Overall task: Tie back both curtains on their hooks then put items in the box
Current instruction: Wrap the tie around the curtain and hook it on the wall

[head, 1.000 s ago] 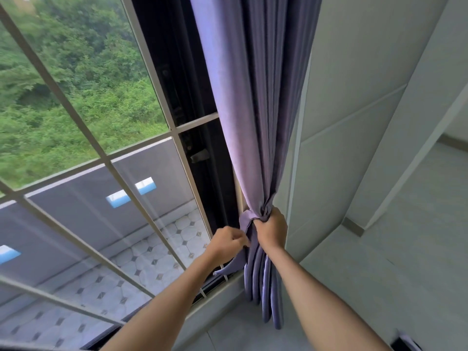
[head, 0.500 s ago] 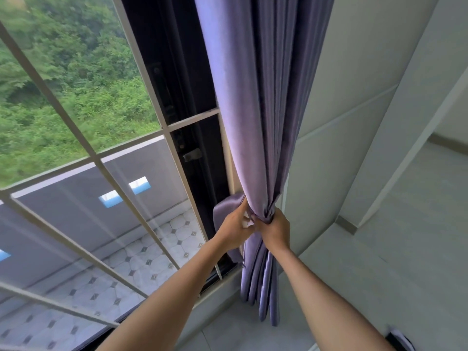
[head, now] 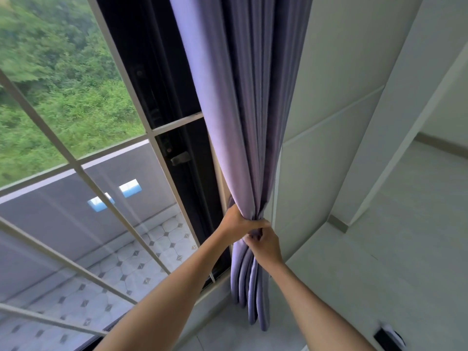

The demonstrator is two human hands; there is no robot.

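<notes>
A purple curtain point(head: 240, 110) hangs gathered into folds beside the window's right edge, against the white wall. My left hand point(head: 236, 222) wraps around the gathered bundle from the left at its narrowest point. Just below it, my right hand point(head: 264, 245) pinches the purple fabric at the front of the bundle; whether that piece is the tie-back band I cannot tell. The curtain's lower folds point(head: 253, 287) hang loose beneath both hands. No hook is visible; the box is out of view.
A large window with a white grille point(head: 76, 165) fills the left side, with a dark frame point(head: 162, 97) next to the curtain. White wall panels point(head: 329, 122) stand to the right. A small black and white object point(head: 387, 338) lies on the pale floor at the lower right.
Both hands moved up along the curtain. The loose purple band that hung out to the left is now hidden behind my left hand, which went from beside the bundle to wrapping around it.
</notes>
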